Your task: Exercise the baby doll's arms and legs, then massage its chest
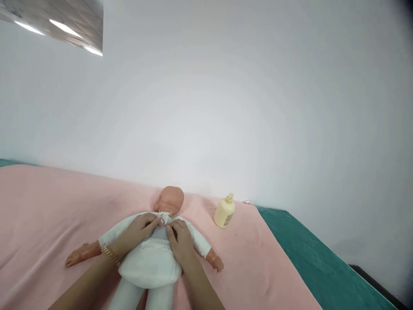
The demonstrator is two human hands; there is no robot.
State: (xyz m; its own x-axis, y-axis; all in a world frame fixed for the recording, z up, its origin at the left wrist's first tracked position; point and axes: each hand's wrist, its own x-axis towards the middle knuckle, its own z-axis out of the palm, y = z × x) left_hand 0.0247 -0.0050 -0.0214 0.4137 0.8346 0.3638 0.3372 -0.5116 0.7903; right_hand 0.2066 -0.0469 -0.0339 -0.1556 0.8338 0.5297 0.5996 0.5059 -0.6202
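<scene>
A baby doll [169, 200] in white clothes lies stretched out on a pink sheet, its arms spread to both sides. Its bald head points to the wall. Both my hands work at the white top [158, 234] just below the doll's neck. There my left hand [141, 228], a gold bracelet at its wrist, pinches the cloth with thumb and forefinger. Close beside it, my right hand [180, 241] has its curled fingers on the top's other side. A small dark loop, perhaps a tie, shows between them. A bulky white diaper [151, 265] covers the doll's hips.
A pale yellow pump bottle [224, 212] stands on the pink sheet [251, 258], right of the doll's head. Green cloth [309, 243] shows along the right edge. A white wall [206, 94] rises directly behind the bed.
</scene>
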